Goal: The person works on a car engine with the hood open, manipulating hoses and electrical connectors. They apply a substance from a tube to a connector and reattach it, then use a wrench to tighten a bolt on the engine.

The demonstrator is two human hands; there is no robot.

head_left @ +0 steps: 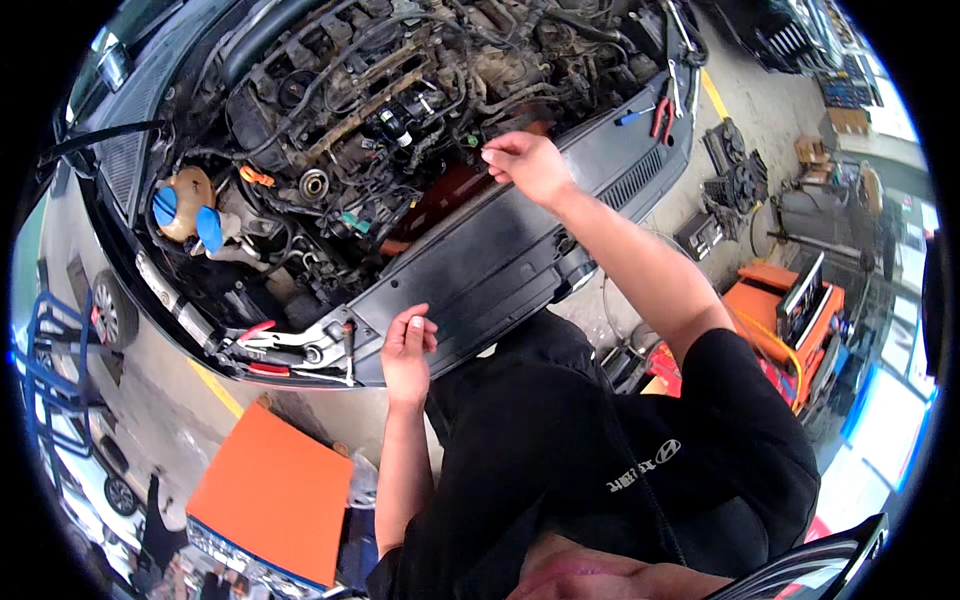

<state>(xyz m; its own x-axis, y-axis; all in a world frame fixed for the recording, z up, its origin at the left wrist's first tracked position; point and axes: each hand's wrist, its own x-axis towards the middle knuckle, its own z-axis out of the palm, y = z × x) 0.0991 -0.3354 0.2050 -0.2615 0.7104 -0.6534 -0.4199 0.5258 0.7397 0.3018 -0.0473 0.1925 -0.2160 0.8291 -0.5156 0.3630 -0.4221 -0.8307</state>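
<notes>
My right hand (530,166) is over the front edge of an open engine bay, its fingertips pinched together. Whatever they hold, if anything, is too small to make out. Below it lies a dark red gap between the engine (365,110) and the black front panel (480,265). My left hand (406,352) hovers by the near edge of that panel, fingers loosely curled and thumb apart, with nothing visible in it. Close to it, a dark-handled tool (348,345) lies on the panel's left end, beside red-handled pliers (268,369).
Red pliers (657,118), a blue marker-like object (634,117) and a metal wrench (673,88) rest on the panel's right end. A tan reservoir with a blue cap (190,200) is at the left. An orange-topped cabinet (270,490) and an orange cart (770,305) stand nearby.
</notes>
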